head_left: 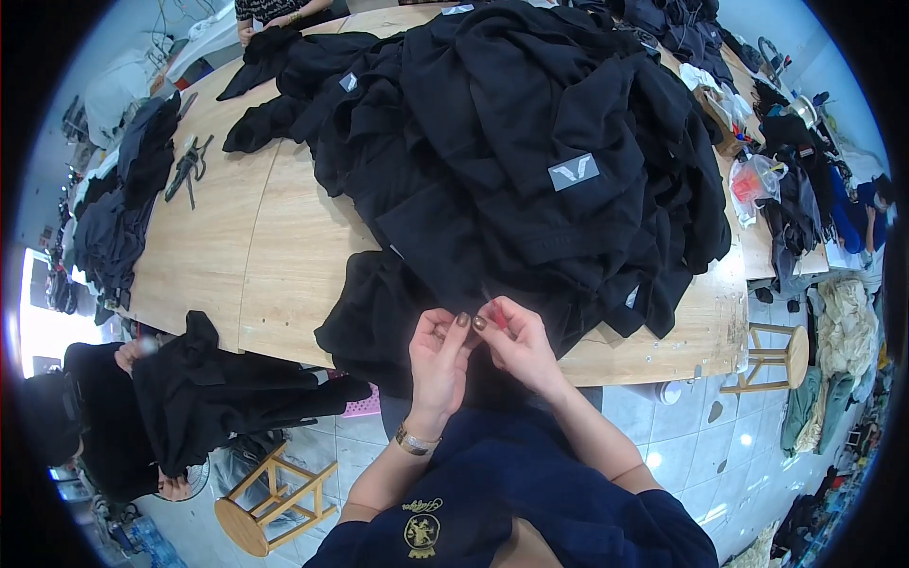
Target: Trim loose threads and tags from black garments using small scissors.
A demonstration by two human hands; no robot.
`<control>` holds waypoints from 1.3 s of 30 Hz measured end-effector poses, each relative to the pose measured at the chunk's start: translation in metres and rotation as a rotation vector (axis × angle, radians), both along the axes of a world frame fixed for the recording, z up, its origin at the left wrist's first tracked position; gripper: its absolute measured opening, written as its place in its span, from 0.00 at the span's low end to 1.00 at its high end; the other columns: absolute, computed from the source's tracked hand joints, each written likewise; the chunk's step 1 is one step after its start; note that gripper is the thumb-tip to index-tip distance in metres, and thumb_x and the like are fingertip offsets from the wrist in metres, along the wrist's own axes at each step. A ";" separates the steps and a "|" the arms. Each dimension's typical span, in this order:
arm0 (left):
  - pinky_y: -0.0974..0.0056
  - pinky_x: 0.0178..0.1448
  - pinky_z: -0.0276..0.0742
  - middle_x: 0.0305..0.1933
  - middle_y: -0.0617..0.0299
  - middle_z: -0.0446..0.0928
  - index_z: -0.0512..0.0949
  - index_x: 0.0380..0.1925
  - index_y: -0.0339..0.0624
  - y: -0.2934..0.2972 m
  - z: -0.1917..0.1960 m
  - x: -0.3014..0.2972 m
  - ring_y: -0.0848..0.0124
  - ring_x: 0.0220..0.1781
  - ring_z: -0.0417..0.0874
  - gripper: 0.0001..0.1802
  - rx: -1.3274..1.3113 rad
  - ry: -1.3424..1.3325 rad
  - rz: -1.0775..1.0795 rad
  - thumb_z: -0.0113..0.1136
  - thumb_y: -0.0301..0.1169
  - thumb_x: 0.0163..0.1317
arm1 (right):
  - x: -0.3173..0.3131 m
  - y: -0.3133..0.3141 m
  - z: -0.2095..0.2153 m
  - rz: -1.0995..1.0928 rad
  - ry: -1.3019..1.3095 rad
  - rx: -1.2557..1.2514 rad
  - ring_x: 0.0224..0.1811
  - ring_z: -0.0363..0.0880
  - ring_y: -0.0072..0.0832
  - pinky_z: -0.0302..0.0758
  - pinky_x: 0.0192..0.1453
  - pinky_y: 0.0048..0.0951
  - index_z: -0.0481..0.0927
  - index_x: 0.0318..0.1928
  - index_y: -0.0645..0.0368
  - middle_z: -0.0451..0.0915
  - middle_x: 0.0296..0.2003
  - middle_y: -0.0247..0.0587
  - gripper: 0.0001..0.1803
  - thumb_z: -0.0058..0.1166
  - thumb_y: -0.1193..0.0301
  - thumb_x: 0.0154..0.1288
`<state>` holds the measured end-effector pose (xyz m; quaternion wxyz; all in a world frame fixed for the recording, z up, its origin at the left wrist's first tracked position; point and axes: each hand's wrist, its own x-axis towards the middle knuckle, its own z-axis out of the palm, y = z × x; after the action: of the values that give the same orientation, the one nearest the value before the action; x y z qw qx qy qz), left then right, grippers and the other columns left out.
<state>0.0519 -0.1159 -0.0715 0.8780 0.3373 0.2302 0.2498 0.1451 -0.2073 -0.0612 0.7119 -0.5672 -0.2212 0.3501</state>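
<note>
My left hand and my right hand meet at the near edge of a big pile of black garments. Their thumbs nearly touch. A small red-handled tool lies within the curled fingers of my right hand; its slim tip points away from me, and its exact kind is too small to tell. Thumb and fingers of my left hand are pinched together, and whatever is between them is hidden. Black cloth lies directly under both hands. One garment in the heap bears a grey label patch.
The wooden table supports the pile. Dark scissors lie at its left, near stacked clothes. At left, another person holds a black garment. Wooden stools stand on the tiled floor; a clear plastic bag sits at right.
</note>
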 end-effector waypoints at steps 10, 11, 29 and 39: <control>0.60 0.52 0.75 0.34 0.67 0.74 0.68 0.37 0.45 -0.001 0.016 0.002 0.77 0.39 0.76 0.04 -0.118 0.031 0.046 0.53 0.27 0.66 | 0.003 -0.010 0.001 -0.101 0.352 0.072 0.11 0.56 0.10 0.53 0.14 0.17 0.70 0.33 0.59 0.64 0.18 0.23 0.08 0.51 0.69 0.68; 0.60 0.52 0.75 0.34 0.67 0.74 0.68 0.37 0.45 -0.001 0.017 0.002 0.77 0.39 0.76 0.04 -0.117 0.031 0.045 0.53 0.27 0.66 | 0.003 -0.012 -0.002 -0.101 0.352 0.073 0.11 0.56 0.10 0.53 0.14 0.17 0.70 0.33 0.59 0.64 0.18 0.23 0.08 0.51 0.69 0.68; 0.65 0.52 0.72 0.39 0.64 0.74 0.68 0.38 0.44 -0.001 0.020 -0.001 0.76 0.43 0.75 0.04 -0.085 -0.050 0.040 0.51 0.25 0.66 | -0.007 -0.013 0.001 -0.150 -0.831 -0.329 0.21 0.76 0.39 0.71 0.24 0.33 0.72 0.32 0.62 0.75 0.22 0.46 0.10 0.58 0.69 0.58; 0.63 0.52 0.76 0.37 0.64 0.75 0.68 0.37 0.42 -0.003 0.016 -0.001 0.77 0.40 0.76 0.03 -0.062 -0.068 0.016 0.51 0.24 0.66 | -0.006 -0.009 -0.001 -0.247 -0.640 -0.120 0.21 0.69 0.23 0.67 0.24 0.25 0.68 0.38 0.61 0.70 0.28 0.40 0.16 0.62 0.75 0.54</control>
<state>0.0511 -0.1185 -0.0554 0.8932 0.2995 0.2106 0.2610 0.1390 -0.2163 -0.0626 0.6087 -0.7116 -0.3421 0.0780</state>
